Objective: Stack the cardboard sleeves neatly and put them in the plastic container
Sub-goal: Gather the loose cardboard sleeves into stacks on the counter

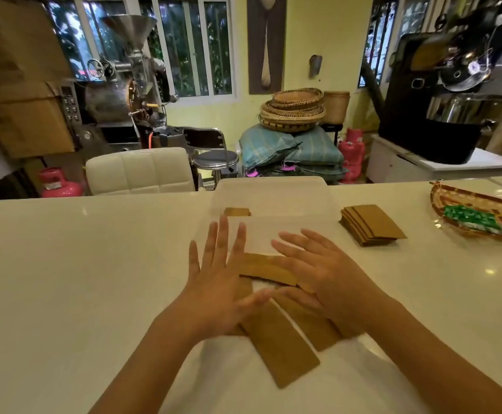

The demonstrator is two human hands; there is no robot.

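Several flat brown cardboard sleeves (279, 345) lie fanned out on the white table just in front of me. My left hand (216, 282) and my right hand (321, 276) hover over them with fingers spread, palms facing inward, one on each side of the pile; one sleeve (266, 268) lies between the hands. A clear plastic container (273, 201) stands just beyond my hands with one sleeve (237, 211) showing inside at its left. A neat stack of sleeves (370, 224) rests to the right of the container.
A woven basket (476, 216) with green-wrapped items sits at the table's right edge. Beyond the table's far edge stand a white chair (140, 171), a metal stool, sacks, stacked baskets and roasting machines.
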